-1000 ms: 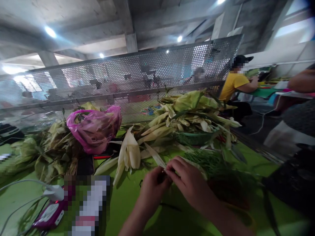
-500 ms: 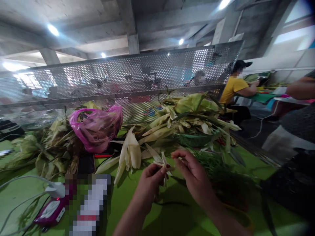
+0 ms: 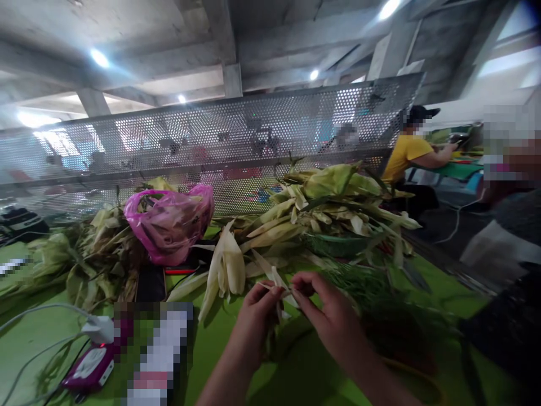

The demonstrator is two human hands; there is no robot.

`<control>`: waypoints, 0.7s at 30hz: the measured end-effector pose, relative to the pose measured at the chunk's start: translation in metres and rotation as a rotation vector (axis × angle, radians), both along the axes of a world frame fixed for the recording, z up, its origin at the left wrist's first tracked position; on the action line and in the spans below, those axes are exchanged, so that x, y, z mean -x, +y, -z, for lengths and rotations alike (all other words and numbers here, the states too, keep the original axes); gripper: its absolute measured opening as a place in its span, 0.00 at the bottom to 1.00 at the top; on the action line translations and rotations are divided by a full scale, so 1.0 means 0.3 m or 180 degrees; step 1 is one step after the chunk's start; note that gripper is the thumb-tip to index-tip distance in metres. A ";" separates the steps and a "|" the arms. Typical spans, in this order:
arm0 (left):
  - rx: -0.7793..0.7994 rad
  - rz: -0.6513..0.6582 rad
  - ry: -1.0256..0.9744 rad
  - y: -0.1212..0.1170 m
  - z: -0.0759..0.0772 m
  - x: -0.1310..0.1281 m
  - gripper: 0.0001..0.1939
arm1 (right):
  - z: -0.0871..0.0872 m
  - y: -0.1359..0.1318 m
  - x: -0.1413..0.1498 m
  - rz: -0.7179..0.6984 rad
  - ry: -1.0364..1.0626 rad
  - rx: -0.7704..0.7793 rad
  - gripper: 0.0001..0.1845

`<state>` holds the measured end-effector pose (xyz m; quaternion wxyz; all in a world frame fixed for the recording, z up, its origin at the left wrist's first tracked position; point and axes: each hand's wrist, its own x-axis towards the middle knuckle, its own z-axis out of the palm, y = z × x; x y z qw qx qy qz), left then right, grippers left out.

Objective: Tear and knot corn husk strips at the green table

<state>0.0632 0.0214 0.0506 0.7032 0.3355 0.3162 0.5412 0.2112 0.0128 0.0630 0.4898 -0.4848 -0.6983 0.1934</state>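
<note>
Pale strips of corn husk (image 3: 277,280) are pinched in my left hand (image 3: 256,318), their ends sticking up and hanging below the fingers. My right hand (image 3: 322,304) is closed in a pinch at the right side of the same strips, thumb against fingertips. Both hands are held above the green tabletop (image 3: 224,352), close together. Just beyond them lies a larger folded bunch of pale corn husks (image 3: 230,265). Thin green strands (image 3: 359,282) lie in a loose bundle to the right of my right hand.
A pile of corn husks (image 3: 325,194) rests on a green basket (image 3: 336,246). Left are a pink plastic bag (image 3: 173,225), more husks (image 3: 105,254), a dark phone (image 3: 151,283) and a purple power strip (image 3: 91,361). Behind stands a perforated metal screen (image 3: 190,135); a person in yellow (image 3: 406,152) sits right.
My right hand has moved left and down, and its fingers now meet the husk strips in my left hand. The whole view has shifted slightly.
</note>
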 end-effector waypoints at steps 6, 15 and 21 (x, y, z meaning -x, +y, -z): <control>0.0003 -0.0153 -0.0628 -0.011 0.004 -0.030 0.11 | 0.022 -0.013 0.047 -0.0277 -0.0121 0.0424 0.09; -0.0028 -0.0509 0.0010 -0.006 0.032 -0.018 0.15 | 0.038 -0.012 0.061 -0.0437 -0.0536 0.0387 0.08; 0.0370 -0.0589 -0.0386 -0.021 -0.002 -0.035 0.16 | 0.017 -0.023 0.052 -0.0544 -0.0482 0.0384 0.10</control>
